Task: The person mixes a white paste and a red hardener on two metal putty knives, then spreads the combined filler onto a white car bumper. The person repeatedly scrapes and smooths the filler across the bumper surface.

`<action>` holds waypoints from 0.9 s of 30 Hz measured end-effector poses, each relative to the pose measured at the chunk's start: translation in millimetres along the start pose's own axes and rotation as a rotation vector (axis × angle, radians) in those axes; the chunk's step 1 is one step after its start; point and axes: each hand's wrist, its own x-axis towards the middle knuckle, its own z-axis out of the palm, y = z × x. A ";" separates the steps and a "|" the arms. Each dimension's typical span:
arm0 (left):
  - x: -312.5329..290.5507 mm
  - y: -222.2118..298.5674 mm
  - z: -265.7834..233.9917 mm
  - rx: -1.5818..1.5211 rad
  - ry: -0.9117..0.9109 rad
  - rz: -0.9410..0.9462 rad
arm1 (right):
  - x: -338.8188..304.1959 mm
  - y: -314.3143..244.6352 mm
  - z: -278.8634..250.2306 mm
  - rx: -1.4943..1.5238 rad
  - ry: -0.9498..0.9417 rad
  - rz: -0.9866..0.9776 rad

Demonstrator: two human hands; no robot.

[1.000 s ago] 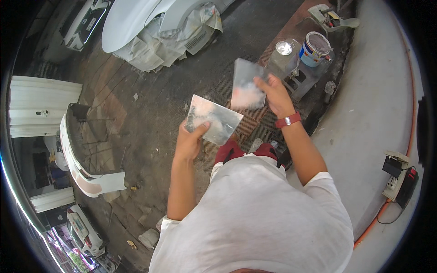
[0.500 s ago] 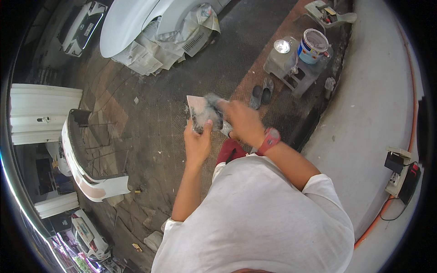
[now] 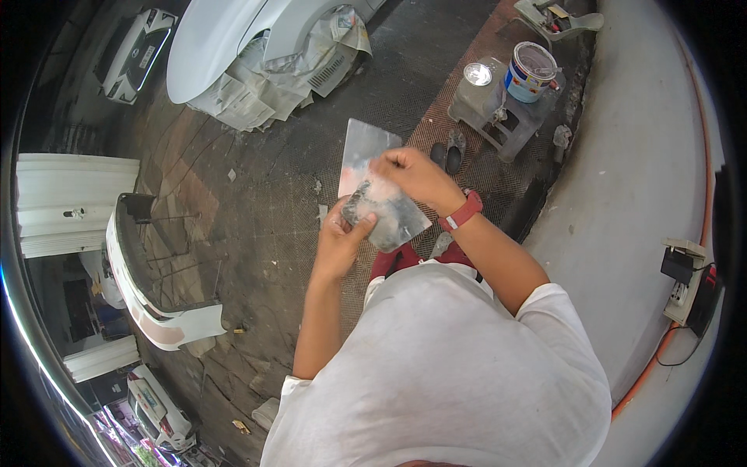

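Observation:
My left hand [image 3: 340,237] grips a flat metal mixing plate [image 3: 397,220] smeared with grey and pinkish filler paste. My right hand [image 3: 412,173], with a red watch at the wrist, holds a second thin metal spreader blade [image 3: 362,148] upright and presses its edge onto the paste on the lower plate. Both hands meet in front of my chest, above the dark paved floor.
A small grey stool [image 3: 498,109] carries an open paint can [image 3: 531,71] and a round lid [image 3: 477,74]; a pair of sandals [image 3: 447,152] lies beside it. A white car bumper [image 3: 148,311] rests at left. A white body panel on newspaper [image 3: 257,54] lies ahead. Sockets [image 3: 685,272] at right.
A second ago the hands held the two plates apart; the right hand has since brought its blade down onto the left plate and works it across the paste.

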 end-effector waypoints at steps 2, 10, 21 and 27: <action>3.3 -4.0 -9.8 -0.066 0.146 0.081 | -8.2 -2.6 -9.2 -0.389 -0.164 -0.003; 6.0 1.8 -46.7 -0.069 0.075 0.113 | -20.8 1.7 -11.2 -0.082 0.044 -0.039; 27.2 12.0 -71.1 -0.173 0.454 0.333 | -37.0 8.1 -16.8 0.137 0.118 -0.123; 47.7 -5.4 -40.7 0.018 0.117 0.052 | -39.7 2.3 -3.5 0.306 -0.029 0.086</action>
